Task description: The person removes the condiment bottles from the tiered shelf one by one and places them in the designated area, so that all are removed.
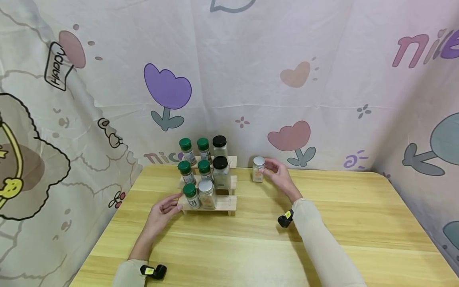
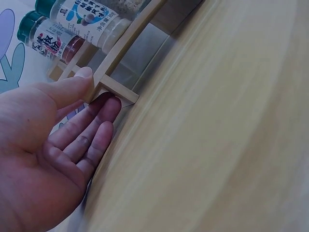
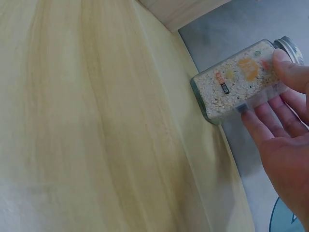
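Observation:
A wooden three-tier spice rack stands on the table, holding several spice jars. My left hand grips the left end of its lowest step; in the left wrist view the thumb lies on the wood's corner and the fingers curl beneath. To the right of the rack, my right hand holds a square glass jar with a silver lid. Pale grains fill this jar in the right wrist view, where the thumb lies near the lid and the fingers are on the far side. The jar's base is close to the table surface.
On the rack's front step are a green-capped jar and a silver-lidded jar. Green-capped and black-capped jars fill the upper steps. A patterned cloth hangs right behind the wooden table.

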Demonstrator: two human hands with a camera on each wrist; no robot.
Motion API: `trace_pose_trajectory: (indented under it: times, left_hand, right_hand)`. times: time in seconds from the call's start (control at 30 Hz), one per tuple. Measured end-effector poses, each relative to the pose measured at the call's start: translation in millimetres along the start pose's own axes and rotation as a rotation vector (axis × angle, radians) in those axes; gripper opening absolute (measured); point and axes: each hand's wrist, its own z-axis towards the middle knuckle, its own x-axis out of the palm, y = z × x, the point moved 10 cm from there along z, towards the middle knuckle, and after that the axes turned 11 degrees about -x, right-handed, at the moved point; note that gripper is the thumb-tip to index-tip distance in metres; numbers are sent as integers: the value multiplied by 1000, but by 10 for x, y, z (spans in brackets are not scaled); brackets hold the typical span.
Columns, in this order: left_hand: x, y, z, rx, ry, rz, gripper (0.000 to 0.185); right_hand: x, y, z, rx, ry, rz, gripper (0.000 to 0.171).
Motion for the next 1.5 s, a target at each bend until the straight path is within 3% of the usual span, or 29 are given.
trace_pose_trajectory:
  times: [0.4, 0.6, 0.83, 1.17, 1.5]
  left_hand:
    - [26, 16, 30, -6, 11, 6, 46]
    - [18, 14, 27, -14, -2, 26, 46]
    - [16, -3, 24, -2, -4, 29, 46]
    - [10, -1, -19, -13, -24, 44, 46]
    - [-2, 7, -23, -17, -27, 42, 46]
  right_hand:
    - [-126, 100, -63, -9, 4, -31, 62]
    - [-212, 256, -117, -44, -6, -46, 60]
    - [-270, 403, -230, -66, -77, -29, 52]
    - [-188, 677, -398, -133, -129, 4, 36]
    - [-68, 724, -551, -131, -152, 58, 33]
